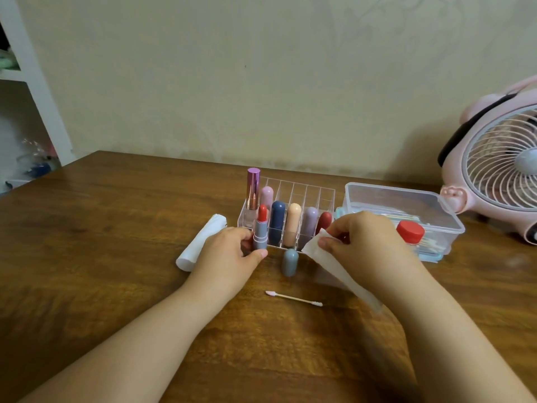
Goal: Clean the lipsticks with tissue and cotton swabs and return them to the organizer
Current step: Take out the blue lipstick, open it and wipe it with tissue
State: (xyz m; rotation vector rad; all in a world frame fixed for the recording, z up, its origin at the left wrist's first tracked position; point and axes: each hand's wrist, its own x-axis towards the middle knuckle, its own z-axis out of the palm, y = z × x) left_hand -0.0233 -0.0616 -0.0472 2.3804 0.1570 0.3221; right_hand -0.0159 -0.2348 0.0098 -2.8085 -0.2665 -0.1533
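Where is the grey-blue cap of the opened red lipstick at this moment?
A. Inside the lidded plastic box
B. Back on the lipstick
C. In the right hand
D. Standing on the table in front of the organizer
D: the grey-blue cap stands alone on the table, just in front of the organizer, while the left hand holds the uncapped lipstick.

Open lipstick (260, 228): red bullet, grey-blue tube; loose cap (290, 261): grey-blue; tissue (334, 264): white; fan (494, 173): pink; table (116, 228): brown woodgrain.
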